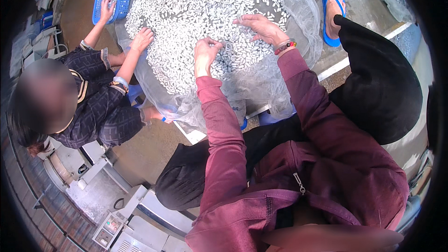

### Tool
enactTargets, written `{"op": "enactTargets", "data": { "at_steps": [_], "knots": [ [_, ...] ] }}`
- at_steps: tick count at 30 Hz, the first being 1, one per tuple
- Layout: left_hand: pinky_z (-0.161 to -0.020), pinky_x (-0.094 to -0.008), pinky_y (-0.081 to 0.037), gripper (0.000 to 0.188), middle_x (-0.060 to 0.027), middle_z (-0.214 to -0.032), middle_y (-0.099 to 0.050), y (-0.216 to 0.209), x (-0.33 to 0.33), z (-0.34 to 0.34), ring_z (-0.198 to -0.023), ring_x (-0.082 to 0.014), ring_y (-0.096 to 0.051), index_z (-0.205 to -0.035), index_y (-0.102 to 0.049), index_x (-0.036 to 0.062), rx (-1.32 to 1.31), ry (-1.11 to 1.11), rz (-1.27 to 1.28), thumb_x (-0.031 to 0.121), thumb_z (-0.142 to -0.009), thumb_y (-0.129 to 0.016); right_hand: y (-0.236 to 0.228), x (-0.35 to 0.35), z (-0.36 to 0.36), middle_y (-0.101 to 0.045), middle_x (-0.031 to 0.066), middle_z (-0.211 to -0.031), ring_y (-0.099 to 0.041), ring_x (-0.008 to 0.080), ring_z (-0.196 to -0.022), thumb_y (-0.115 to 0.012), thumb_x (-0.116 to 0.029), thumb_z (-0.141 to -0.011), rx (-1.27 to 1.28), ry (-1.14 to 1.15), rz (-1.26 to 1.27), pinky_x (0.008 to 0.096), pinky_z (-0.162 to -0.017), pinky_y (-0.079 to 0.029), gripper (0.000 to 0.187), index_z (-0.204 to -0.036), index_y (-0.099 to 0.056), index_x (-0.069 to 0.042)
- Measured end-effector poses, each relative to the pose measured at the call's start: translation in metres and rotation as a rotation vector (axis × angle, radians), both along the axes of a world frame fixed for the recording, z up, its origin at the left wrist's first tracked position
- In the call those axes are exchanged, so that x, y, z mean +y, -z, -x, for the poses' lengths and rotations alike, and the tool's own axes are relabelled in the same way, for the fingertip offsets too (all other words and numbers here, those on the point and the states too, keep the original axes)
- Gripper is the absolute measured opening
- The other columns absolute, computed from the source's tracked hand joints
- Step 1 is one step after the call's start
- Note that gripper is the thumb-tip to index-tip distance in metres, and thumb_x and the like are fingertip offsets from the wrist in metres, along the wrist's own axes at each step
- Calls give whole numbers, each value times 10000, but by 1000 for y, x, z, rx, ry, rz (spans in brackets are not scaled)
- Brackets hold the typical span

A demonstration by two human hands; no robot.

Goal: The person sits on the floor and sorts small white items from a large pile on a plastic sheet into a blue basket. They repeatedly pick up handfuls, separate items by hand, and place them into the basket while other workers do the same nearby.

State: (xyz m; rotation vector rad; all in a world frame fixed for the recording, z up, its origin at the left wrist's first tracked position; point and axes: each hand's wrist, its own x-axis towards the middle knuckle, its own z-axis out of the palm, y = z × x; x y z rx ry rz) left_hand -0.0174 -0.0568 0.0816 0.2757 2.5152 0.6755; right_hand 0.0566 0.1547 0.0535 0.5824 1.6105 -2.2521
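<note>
A large heap of small white curved pieces point(186, 14) lies before me on sheer netting point(303, 9). My left hand point(206, 55) is closed in a pinch over the near part of the heap, and a small pale looped piece point(228, 46) shows right at its fingertips. To its right, my right hand point(265, 28) hovers over the heap with fingers stretched out and thumb apart. A pale piece lies by its fingertips, but whether they touch it is unclear. A beaded bracelet point(285, 46) circles my right wrist.
On the left a co-worker point(102, 107) sits with one hand point(142, 38) on the heap and the other point(107, 9) at a blue plastic basket point(126, 0). A foot in a blue flip-flop point(332, 11) stands at the right. Pale machines point(112, 224) fill the lower left.
</note>
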Motion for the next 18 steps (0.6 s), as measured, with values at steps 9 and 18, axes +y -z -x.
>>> {"op": "enactTargets", "data": {
  "at_steps": [9,18],
  "knots": [
    [-720,-351,-494,414,-142,-831,-637,21,-12,0,-779,-233,-620,-948,-643,34,18,-143,10,222,-626,-824,5,3,1,-608,44,-1057,-542,100,-809,-548,-194,-893,-23,71,-29,306,-733,-545,297,-1108,-593,7],
    [-800,-428,-480,315,-174,-1041,-550,59,30,-55,-988,-349,-554,-976,-579,60,332,107,133,127,-707,-727,-12,7,1,-595,144,-1134,-612,203,-975,-504,-232,-937,98,189,369,360,-799,-545,358,-1165,-515,44]
  ]
}}
